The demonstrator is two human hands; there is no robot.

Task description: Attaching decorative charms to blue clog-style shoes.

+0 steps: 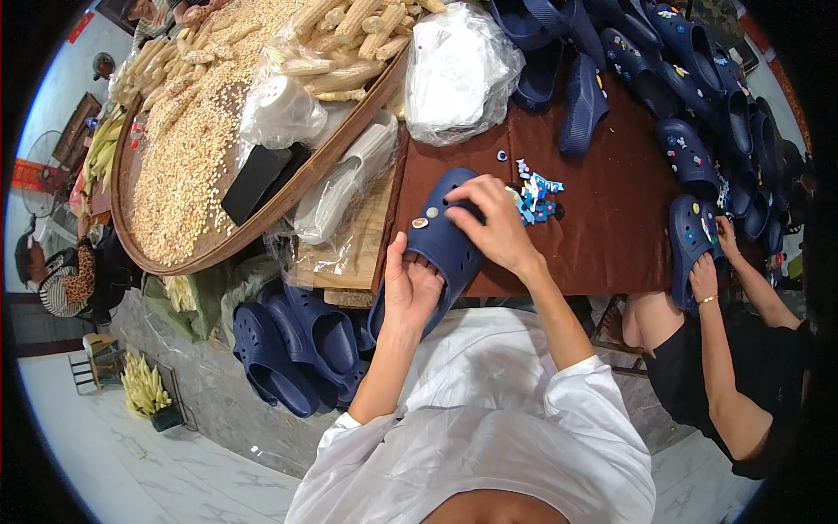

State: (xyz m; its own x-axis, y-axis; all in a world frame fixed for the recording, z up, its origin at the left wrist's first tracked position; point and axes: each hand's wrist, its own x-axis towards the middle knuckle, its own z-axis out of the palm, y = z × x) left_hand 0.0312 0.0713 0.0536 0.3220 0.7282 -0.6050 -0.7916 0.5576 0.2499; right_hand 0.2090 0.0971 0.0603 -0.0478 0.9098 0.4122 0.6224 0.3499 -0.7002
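Observation:
A navy clog (pixel 447 237) is held over the front edge of the brown-covered table, toe pointing away. My left hand (pixel 410 293) grips it with the fingers inside the opening and the thumb along its left side. Two round charms, one orange and white (pixel 420 223) and one pale (pixel 432 212), sit on its upper. Over the toe, my right hand (pixel 493 218) has thumb and fingertips drawn together at the holes; anything between them is too small to make out. Just right of that hand lies a small heap of blue and white charms (pixel 537 203), with an eyeball-like charm (pixel 502 155) beyond.
Corn kernels and cobs fill a large woven tray (pixel 349 144) at the left, with a black phone-like object (pixel 262 183) inside. A white plastic-wrapped bundle (pixel 458 74) stands behind. Clogs (pixel 297 349) hang low left; more pile up far right. At right, another person's hands (pixel 704 279) hold a clog.

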